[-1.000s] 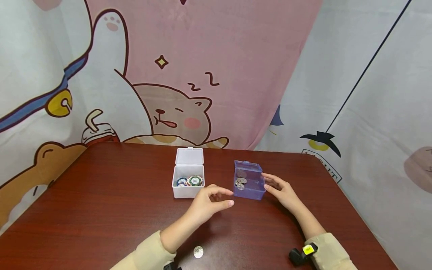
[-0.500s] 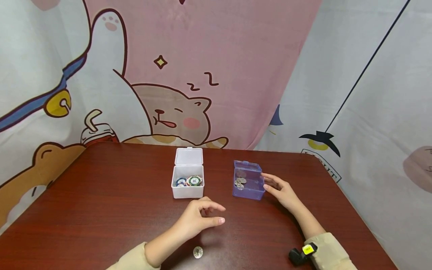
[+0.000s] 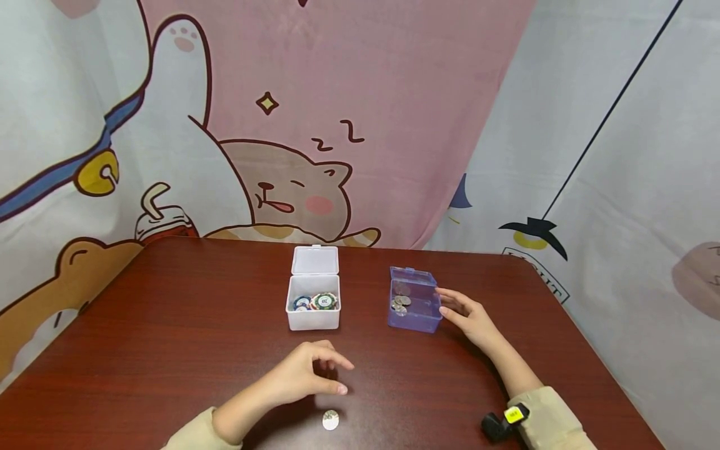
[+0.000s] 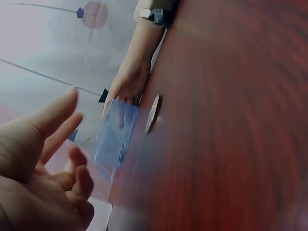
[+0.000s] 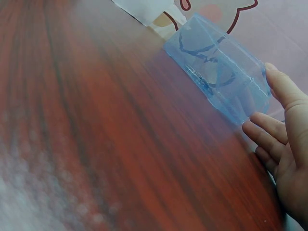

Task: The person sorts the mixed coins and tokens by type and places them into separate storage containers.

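Observation:
In the head view my left hand point(image 3: 298, 375) is above the table with thumb and fingers apart and nothing between them. A single silver coin point(image 3: 330, 420) lies flat on the table just below it, near the front. My right hand point(image 3: 472, 322) rests its fingertips against the right side of a translucent blue box point(image 3: 419, 320), its fingers fairly straight. The box's lid point(image 3: 413, 276) is raised at the back. Several silver coins point(image 3: 401, 302) lie in the box's left part. In the right wrist view thumb and fingers touch the box's end.
A white box point(image 3: 314, 320) with its lid up stands left of the blue box and holds several poker chips point(image 3: 323, 302). The dark red wooden table point(image 3: 169, 337) ends at a printed cloth point(image 3: 394, 125) behind.
My left hand has moved from beside the blue box down and leftward to above the lone coin. The right hand and both boxes stay in place.

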A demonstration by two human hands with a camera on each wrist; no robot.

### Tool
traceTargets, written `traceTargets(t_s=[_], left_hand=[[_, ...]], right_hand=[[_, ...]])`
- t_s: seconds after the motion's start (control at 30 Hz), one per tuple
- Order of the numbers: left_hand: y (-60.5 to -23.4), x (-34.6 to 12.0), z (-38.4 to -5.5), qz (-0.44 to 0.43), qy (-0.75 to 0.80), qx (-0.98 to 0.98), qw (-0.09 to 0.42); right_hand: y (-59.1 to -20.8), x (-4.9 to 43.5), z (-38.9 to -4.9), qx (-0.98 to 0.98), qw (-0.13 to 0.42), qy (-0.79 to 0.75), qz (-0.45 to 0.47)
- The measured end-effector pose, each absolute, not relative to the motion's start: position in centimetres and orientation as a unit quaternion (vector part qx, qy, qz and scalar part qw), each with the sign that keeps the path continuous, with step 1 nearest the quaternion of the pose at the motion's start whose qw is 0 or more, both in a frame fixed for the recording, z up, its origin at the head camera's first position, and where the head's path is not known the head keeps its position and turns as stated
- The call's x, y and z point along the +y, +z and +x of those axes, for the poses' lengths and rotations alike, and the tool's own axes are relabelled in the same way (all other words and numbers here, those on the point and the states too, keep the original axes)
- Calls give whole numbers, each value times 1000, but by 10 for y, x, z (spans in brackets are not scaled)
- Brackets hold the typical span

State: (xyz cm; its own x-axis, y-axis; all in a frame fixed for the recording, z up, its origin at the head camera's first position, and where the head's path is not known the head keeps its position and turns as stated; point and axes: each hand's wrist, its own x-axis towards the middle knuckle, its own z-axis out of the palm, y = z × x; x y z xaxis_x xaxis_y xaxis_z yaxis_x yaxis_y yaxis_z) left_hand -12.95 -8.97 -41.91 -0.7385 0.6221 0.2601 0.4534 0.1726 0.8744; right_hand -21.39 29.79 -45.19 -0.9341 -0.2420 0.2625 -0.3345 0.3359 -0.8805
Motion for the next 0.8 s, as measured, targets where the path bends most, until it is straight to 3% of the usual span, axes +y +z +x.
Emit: traceTargets(t_s=[0.37,0.8], left_hand=[[-419,-102,-132,405,442,787,145],[-420,-101,-127,409,335,839,128]], right_hand=[[-452,298,-215,-814,40,552,175],[-451,298,-213,-820,41,544,172]])
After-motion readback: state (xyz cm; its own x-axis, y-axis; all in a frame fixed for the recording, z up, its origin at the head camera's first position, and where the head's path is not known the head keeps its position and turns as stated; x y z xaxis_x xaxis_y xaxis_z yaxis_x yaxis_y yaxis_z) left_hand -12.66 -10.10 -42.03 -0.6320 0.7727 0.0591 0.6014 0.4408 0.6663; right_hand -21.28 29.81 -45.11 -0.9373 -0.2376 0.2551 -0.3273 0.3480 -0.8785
